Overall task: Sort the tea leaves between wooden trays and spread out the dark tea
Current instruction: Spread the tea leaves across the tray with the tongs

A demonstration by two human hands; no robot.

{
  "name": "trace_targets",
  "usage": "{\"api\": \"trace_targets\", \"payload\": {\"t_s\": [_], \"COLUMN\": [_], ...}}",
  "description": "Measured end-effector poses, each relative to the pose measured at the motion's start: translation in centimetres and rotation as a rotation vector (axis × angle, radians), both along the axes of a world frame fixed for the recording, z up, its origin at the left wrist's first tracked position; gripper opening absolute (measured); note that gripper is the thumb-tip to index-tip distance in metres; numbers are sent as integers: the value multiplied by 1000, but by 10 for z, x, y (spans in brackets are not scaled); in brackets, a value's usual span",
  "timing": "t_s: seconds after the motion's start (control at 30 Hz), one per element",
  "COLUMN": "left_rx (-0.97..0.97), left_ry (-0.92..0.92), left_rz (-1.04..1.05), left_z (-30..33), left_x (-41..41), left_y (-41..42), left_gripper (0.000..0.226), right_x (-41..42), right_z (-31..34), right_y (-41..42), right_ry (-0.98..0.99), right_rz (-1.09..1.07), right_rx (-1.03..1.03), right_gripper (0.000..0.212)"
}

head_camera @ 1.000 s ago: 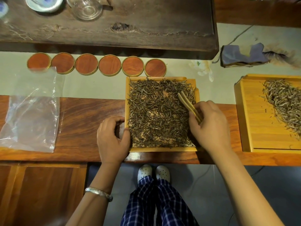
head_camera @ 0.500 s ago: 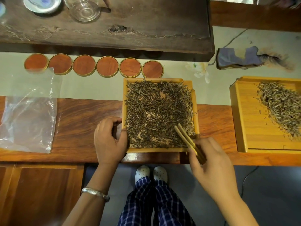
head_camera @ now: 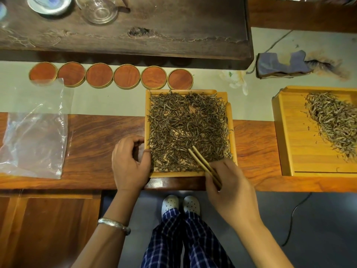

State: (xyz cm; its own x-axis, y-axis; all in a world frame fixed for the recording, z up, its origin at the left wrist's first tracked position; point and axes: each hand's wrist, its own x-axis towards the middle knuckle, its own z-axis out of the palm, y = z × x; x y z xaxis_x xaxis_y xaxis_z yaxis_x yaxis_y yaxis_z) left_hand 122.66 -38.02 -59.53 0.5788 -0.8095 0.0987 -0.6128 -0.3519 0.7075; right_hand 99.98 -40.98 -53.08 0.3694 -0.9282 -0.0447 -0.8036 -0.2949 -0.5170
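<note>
Square wooden tray [head_camera: 231, 132] sat mid-bench, its near rim almost at the bench's [head_camera: 92, 140] front edge, far rim over the pale runner [head_camera: 108, 101]. Dark tea [head_camera: 185, 128] covered nearly its whole floor, rim to rim. Open wood showed between this tray and the second tray [head_camera: 289, 147] toward the bench's right end, which held a paler leaf pile [head_camera: 334, 122] against its right side, left half bare. Open wood also lay left of the tray, up to the plastic bag [head_camera: 32, 136] at the left end. Six round coasters [head_camera: 126, 76] lined the runner behind.

Left hand [head_camera: 130, 163] gripped the tray's left rim near the front corner, thumb on the rim, fingers curled outside it. Right hand [head_camera: 229, 188] hung over the tray's front right corner, fingers clamped on wooden tongs [head_camera: 204, 165]. Tong tips were nearly together, touching the dark tea in the tray's front right part.
</note>
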Motion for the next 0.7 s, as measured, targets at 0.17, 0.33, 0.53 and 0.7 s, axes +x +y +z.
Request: {"api": "trace_targets", "payload": {"t_s": [0.17,0.33,0.53,0.7], "left_rx": [-2,-5,7,-6], "left_ry": [0,16,24,26], "left_rz": [-2,10,-6,-14], "left_z": [1,3,4,6], "left_x": [0,-1,0,0], "left_y": [0,0,-1,0], "left_gripper": [19,23,26,29], "right_x": [-4,2,3,5], "right_z": [-4,-1,10,33], "right_y": [6,3,3,-27], "right_ry": [-13,-8,10,-155], "right_rz": [23,30,99,-54], "right_rx": [26,14,51,-54], "right_gripper": [5,4,6,12]}}
